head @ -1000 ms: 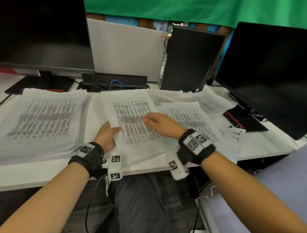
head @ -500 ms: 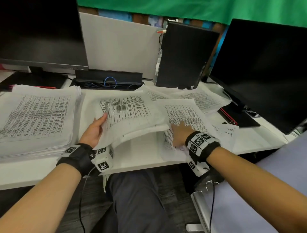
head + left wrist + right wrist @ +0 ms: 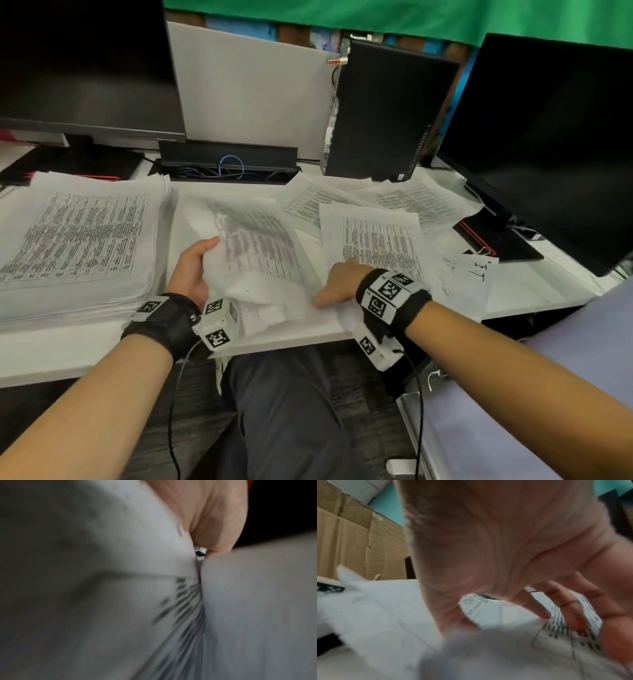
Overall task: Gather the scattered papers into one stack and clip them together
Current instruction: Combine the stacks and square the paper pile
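White printed sheets (image 3: 260, 246) curl up in my left hand (image 3: 191, 265), gripped at their edge. My right hand (image 3: 337, 282) presses spread fingers on a loose page (image 3: 380, 240). A tall paper stack (image 3: 78, 233) crowds the worktop (image 3: 51, 356) left; monitors (image 3: 548, 137) hem the rest.

The bundle of papers (image 3: 255, 250) held by the left hand (image 3: 191, 265) is motion-blurred in the head view, its print unreadable; in the left wrist view paper fills nearly the whole picture as a grey smear, and only the heel of that hand (image 3: 212, 516) shows, so the grip itself cannot be judged there. The right hand (image 3: 337, 281) hides its own fingers in the head view; the right wrist view shows fingertips (image 3: 542, 613) on a printed sheet (image 3: 573, 632), its near part blurred. The thick pile (image 3: 75, 236) and both monitors (image 3: 85, 65) are cut off by the picture's edges.
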{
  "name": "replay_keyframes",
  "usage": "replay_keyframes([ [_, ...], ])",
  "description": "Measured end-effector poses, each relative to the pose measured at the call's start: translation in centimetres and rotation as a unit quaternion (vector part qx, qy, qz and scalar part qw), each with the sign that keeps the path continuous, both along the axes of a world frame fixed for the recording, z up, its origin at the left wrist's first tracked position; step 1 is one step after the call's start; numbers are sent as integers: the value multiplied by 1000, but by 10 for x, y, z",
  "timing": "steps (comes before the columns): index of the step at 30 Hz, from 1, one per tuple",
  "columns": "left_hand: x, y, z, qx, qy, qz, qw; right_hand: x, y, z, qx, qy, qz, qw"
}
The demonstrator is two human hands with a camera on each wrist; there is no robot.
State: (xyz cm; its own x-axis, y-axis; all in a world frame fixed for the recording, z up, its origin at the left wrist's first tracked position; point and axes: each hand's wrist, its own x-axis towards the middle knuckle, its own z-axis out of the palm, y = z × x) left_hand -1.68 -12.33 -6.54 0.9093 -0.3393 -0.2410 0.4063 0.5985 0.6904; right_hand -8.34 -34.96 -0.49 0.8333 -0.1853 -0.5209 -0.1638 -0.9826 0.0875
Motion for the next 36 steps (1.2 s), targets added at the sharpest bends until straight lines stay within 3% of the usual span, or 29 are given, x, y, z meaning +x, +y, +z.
replay_keyframes([
  [4, 2, -3, 3, -93, -40, -11, 995, 1, -2, -6, -11, -36, 30, 999],
  [8, 5, -5, 0, -77, -32, 19, 996, 17, -29, 14, 11, -76, 21, 997],
  [12, 12, -8, -7, 31, -13, 66, 997, 23, -44, 72, 39, -267, -22, 963],
  [14, 11, -13, -9, 112, -20, 101, 988, 21, -32, 99, 47, -362, 15, 931],
  [16, 9, -17, -10, 190, -47, 134, 972, 23, -9, 108, 64, -396, 83, 912],
  [18, 6, -20, -12, 235, -74, 159, 956, 29, 17, 99, 87, -379, 130, 912],
  [20, 4, -21, -12, 222, -81, 181, 955, 33, 43, 79, 108, -339, 151, 922],
  [24, 11, -12, -16, 202, -41, 155, 966, 36, 79, 35, 186, -156, 176, 954],
  [26, 17, -7, -20, 169, -15, 85, 982, 39, 78, 24, 273, -61, 119, 953],
  [28, 14, -10, -15, 185, -20, 60, 981, 47, 60, 23, 349, -74, 22, 934],
  [29, 12, -12, -13, 223, -33, 75, 971, 54, 43, 23, 339, -115, -6, 934],
  [31, 12, -16, -15, 250, -82, 79, 962, 67, -2, 20, 192, -164, -29, 967],
  [34, 14, -17, -17, 273, -126, 44, 953, 69, -61, 5, -55, -110, -52, 991],
  [36, 17, -15, -18, 292, -134, 35, 946, 67, -80, -10, -99, -82, -54, 990],
])
